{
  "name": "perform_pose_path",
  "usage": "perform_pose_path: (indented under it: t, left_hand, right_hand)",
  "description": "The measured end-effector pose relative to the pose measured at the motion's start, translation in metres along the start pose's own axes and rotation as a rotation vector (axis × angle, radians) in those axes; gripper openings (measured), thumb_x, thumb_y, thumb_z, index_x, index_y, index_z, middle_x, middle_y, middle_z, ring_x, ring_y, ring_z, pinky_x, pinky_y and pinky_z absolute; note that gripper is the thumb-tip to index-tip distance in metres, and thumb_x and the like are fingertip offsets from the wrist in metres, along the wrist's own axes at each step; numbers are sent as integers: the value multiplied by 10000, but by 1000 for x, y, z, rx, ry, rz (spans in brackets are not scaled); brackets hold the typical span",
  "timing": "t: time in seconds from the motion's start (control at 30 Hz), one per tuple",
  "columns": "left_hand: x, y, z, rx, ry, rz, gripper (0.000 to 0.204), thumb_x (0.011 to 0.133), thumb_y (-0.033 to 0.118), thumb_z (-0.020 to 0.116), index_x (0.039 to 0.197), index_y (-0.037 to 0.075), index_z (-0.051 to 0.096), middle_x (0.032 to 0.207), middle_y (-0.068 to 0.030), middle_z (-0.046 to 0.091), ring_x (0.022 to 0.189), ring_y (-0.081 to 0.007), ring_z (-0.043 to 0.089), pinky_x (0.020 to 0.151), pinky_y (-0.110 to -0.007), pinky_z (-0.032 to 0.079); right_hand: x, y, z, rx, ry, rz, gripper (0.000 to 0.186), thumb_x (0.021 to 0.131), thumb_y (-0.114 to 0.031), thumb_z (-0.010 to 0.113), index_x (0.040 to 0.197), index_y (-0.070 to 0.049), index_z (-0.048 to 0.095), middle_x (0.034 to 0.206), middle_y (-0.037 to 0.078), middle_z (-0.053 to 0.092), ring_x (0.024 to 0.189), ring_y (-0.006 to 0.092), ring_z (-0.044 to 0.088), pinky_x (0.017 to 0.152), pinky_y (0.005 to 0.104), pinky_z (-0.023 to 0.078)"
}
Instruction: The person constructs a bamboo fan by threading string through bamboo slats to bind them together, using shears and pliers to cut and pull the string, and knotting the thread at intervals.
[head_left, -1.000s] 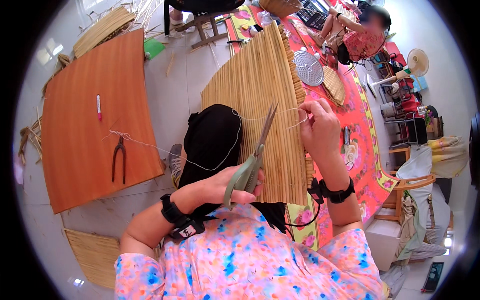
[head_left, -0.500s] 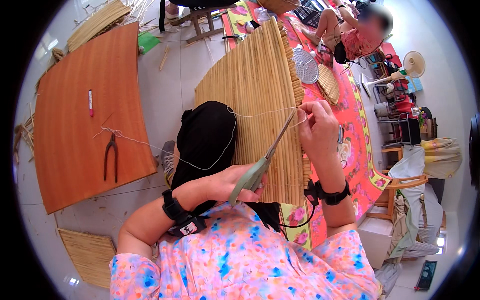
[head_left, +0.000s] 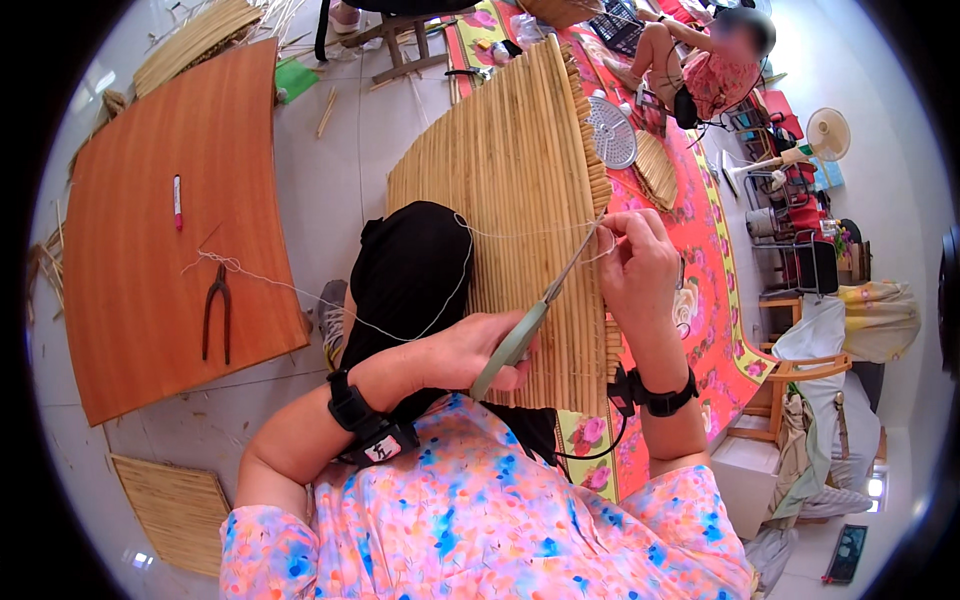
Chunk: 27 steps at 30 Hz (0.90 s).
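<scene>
A panel of thin straw-coloured stalks laid side by side [head_left: 520, 150] lies over my lap and black-clad knee. My left hand [head_left: 490, 348] is closed round green-handled scissors [head_left: 520, 340]. Their narrow blades point up and right, tips at the panel's right edge. There my right hand [head_left: 640, 255] pinches a thin white thread [head_left: 530, 236] between thumb and fingertips, touching or nearly touching the blade tips. From there the thread crosses the panel, loops over my knee and runs left to the wooden board [head_left: 150, 300]. Whether the blades are on the thread is too small to tell.
On the board lie dark pliers [head_left: 216, 310] and a white-and-pink marker [head_left: 178, 203]. A red floral mat [head_left: 720, 320] spreads to the right, bearing a grey perforated disc [head_left: 611, 132] and a smaller stalk piece [head_left: 655, 170]. Another person [head_left: 710, 70] sits at the far right, near a fan [head_left: 828, 134].
The scissors have moved slightly up and right, bringing their tips closer to my right fingers. Their blades look closer together. My right hand keeps its pinch on the thread.
</scene>
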<state>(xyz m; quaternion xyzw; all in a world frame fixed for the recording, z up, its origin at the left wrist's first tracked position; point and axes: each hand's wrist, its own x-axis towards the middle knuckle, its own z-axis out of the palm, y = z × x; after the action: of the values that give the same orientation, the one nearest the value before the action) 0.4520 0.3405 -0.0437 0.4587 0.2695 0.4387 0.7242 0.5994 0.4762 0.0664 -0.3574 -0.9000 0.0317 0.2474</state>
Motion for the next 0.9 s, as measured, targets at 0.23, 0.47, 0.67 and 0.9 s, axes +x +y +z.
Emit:
perform_pose_path:
  t: [0.23,0.47,0.67,0.9]
  left_hand:
    - [2,5,-1,186,78,17,339,767,163,682,1027,28,512,789,-9,579,699,-85,527,636,-252,466]
    - [5,-5,0,243,105,58,306,776,142,652,1021,29,508,783,-28,582,698,-105,537,649,-263,475]
    - [6,-6,2,238,95,104,338,781,179,645,1047,34,496,802,-44,582,704,-130,550,666,-279,485]
    - [8,-1,1,152,39,82,390,780,206,657,1079,26,482,819,-30,580,711,-120,542,662,-273,477]
  right_hand:
    - [0,1,1,11,8,-5,70,825,-56,670,858,-37,612,797,85,569,564,217,588,529,334,467]
    - [-1,2,0,11,10,-29,74,820,-40,670,868,-27,615,803,90,571,562,216,584,530,329,470]
    - [-1,0,0,8,7,-24,78,810,-23,665,870,-28,617,811,89,580,569,225,588,529,334,470]
    - [-1,1,1,-7,11,-34,93,797,-17,667,876,-35,622,832,95,596,619,261,611,538,348,477]
